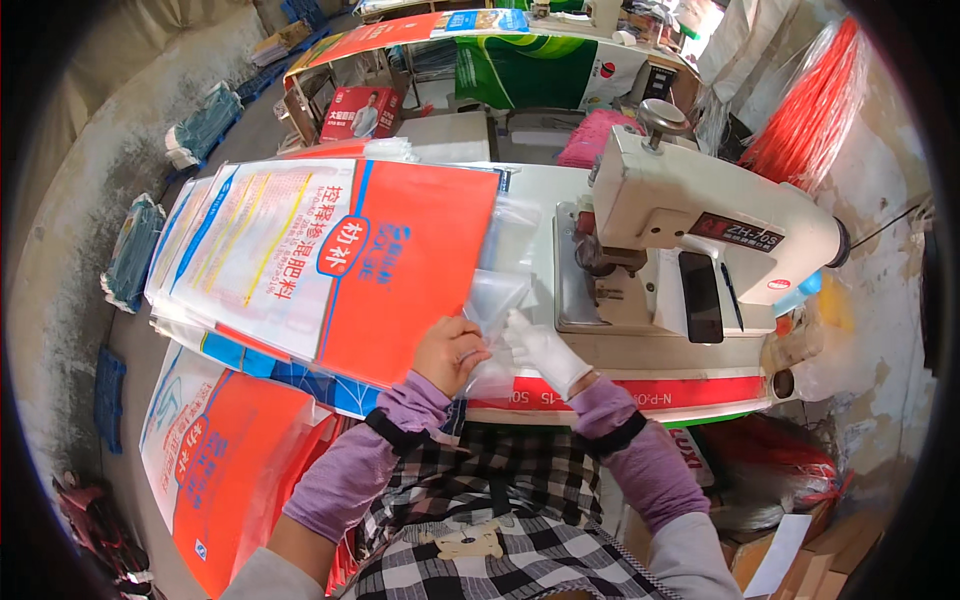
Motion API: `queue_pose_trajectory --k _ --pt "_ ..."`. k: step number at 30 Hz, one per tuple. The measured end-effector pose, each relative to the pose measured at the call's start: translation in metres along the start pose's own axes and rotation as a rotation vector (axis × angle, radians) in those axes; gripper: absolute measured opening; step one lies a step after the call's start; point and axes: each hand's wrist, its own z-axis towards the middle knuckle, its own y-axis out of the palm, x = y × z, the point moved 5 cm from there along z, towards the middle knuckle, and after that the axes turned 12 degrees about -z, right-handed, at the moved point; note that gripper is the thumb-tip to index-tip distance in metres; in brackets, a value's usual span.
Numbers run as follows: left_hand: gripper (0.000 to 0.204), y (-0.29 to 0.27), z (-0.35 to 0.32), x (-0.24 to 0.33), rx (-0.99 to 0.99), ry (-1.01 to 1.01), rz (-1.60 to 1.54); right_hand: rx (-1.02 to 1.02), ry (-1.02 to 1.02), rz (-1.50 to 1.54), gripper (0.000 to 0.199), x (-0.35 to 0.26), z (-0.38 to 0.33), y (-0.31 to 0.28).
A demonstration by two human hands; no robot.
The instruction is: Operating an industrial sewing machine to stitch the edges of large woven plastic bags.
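A flat orange-and-white printed sack (410, 270) lies on top of a pile at the left of the sewing table. Clear plastic film (497, 297), like a liner, sticks out of its right-hand end. My bare left hand (452, 355) is closed at the sack's near right corner, fingers curled round the film there. Just to the right, my right hand (545, 352) wears a white glove and pinches the film's edge. Its fingertips are partly hidden by the film. The white sewing machine (660, 195) stands to the right of both hands.
A black phone (700, 297) and a pen (733, 297) lie on the machine's base. More orange-and-white sacks (235, 475) hang low at the left. Red string (815, 100) hangs at the far right. Behind stands another table (570, 32) with a red box (360, 113) beneath.
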Motion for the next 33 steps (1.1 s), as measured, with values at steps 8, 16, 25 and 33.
queue_pose_trajectory --k 8,16,25,33 --pt "0.018 -0.012 -0.013 -0.021 0.071 -0.52 -0.545 0.059 -0.225 -0.004 0.025 0.012 0.006 0.013" --pt "0.009 -0.017 -0.007 -0.036 -0.046 -0.591 -0.653 0.349 -0.485 -0.002 0.036 -0.007 0.014 0.045" --pt "0.008 -0.06 -0.017 -0.031 0.195 -0.485 -0.753 0.727 -0.941 -0.677 0.026 -0.06 -0.046 0.033" --pt "0.039 -0.02 -0.042 -0.061 0.176 -0.357 -0.015 0.386 -0.596 -0.049 0.014 -0.042 -0.005 0.088"
